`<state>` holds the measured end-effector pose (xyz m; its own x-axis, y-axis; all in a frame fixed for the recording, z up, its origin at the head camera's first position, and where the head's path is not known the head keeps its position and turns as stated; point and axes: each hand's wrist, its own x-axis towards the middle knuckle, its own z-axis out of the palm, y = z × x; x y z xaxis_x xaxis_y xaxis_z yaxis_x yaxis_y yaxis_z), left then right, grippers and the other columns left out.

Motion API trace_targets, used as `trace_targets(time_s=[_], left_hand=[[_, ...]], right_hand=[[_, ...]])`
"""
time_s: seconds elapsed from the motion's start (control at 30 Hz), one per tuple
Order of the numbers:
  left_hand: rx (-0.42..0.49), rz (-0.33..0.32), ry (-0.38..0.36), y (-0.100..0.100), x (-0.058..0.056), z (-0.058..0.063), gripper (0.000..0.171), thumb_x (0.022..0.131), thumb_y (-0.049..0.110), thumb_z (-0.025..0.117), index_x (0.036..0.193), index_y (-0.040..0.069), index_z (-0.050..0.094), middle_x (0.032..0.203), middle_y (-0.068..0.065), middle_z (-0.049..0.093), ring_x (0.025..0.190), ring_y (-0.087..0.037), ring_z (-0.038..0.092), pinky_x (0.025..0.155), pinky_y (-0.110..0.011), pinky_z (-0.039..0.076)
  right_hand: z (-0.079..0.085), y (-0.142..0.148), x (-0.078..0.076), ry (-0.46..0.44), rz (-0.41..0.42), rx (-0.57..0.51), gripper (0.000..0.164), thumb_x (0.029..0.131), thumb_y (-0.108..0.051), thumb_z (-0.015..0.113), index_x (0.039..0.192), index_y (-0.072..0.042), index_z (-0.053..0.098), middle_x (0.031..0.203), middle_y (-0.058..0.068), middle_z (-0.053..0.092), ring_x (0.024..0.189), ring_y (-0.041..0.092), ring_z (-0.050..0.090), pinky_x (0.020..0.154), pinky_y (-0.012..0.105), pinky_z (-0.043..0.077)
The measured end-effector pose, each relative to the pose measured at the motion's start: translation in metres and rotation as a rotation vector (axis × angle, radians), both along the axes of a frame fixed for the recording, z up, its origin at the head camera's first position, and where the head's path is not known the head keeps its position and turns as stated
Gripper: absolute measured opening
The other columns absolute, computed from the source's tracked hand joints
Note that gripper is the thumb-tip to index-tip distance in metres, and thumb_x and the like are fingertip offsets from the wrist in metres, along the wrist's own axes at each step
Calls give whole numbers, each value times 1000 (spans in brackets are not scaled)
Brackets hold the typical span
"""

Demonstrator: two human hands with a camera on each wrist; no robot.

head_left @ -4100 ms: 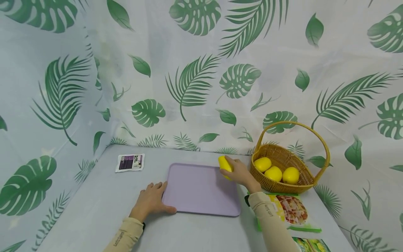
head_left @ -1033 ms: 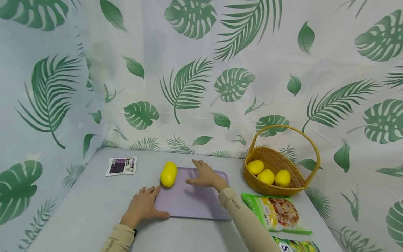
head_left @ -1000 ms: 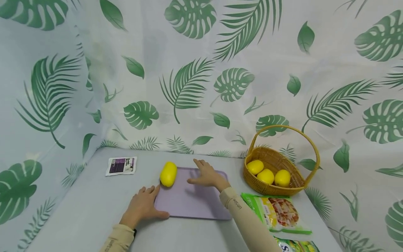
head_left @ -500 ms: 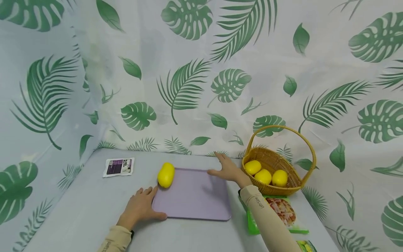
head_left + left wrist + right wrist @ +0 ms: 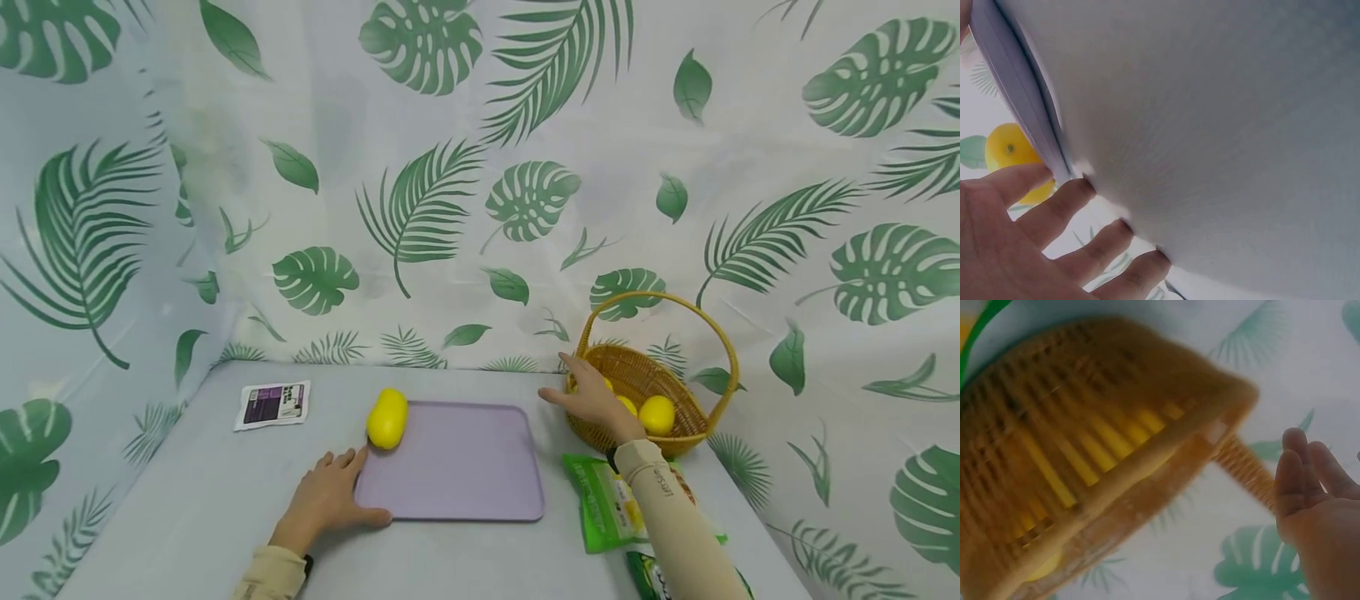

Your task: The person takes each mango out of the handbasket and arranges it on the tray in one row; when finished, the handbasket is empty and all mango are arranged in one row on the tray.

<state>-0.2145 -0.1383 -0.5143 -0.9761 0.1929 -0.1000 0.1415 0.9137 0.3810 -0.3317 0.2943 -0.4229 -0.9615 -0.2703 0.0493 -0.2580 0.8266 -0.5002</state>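
Note:
A lilac tray point(image 5: 457, 467) lies on the table. My left hand point(image 5: 322, 500) rests at its near left corner with the fingers spread and the thumb along the near edge; in the left wrist view the straight fingers point(image 5: 1107, 244) appear beside the tray's rim point(image 5: 1019, 87). An oblong yellow fruit point(image 5: 387, 419) sits on the tray's far left corner. My right hand point(image 5: 596, 396) hovers at the left side of a wicker basket point(image 5: 626, 367), holding nothing. Several similar yellow fruits point(image 5: 657, 415) are in the basket, some partly hidden behind that hand.
A small white and purple packet point(image 5: 273, 405) lies at the back left. In front of the basket is a green food bag point(image 5: 600, 500), partly under the right forearm. Another green packet point(image 5: 647, 575) is nearer. The basket's tall arched handle point(image 5: 723, 342) stands up; leaf-patterned cloth point(image 5: 450, 208) hangs behind.
Earlier my right hand held a yellow fruit over the tray; that fruit now lies on its far left corner. The hand, released, has moved right to the basket. My left hand stays at the tray.

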Motion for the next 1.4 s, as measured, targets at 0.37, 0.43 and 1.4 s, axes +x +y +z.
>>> trace_targets(time_s=[0.37, 0.43, 1.4], left_hand=[[10, 6, -6, 0, 2, 1, 117, 63, 71, 81, 149, 3, 45, 149, -28, 49, 135, -60, 41, 105, -76, 37], [14, 7, -6, 0, 2, 0, 117, 63, 71, 81, 150, 3, 45, 149, -28, 49, 136, -60, 40, 105, -76, 37], [27, 11, -4, -3, 3, 2, 117, 62, 71, 82, 150, 3, 44, 150, -27, 49, 137, -60, 39, 108, -76, 34]], right_hand=[[-12, 49, 3, -67, -100, 80, 89, 94, -55, 61, 157, -1, 28, 158, 33, 30, 143, 53, 33, 115, 70, 33], [-15, 57, 2, -73, -112, 90, 90, 94, -58, 59, 156, 0, 29, 157, 33, 32, 144, 53, 32, 116, 70, 32], [-14, 108, -8, -226, -145, 380, 93, 93, -70, 52, 156, -5, 33, 150, 36, 42, 137, 64, 33, 104, 78, 35]])
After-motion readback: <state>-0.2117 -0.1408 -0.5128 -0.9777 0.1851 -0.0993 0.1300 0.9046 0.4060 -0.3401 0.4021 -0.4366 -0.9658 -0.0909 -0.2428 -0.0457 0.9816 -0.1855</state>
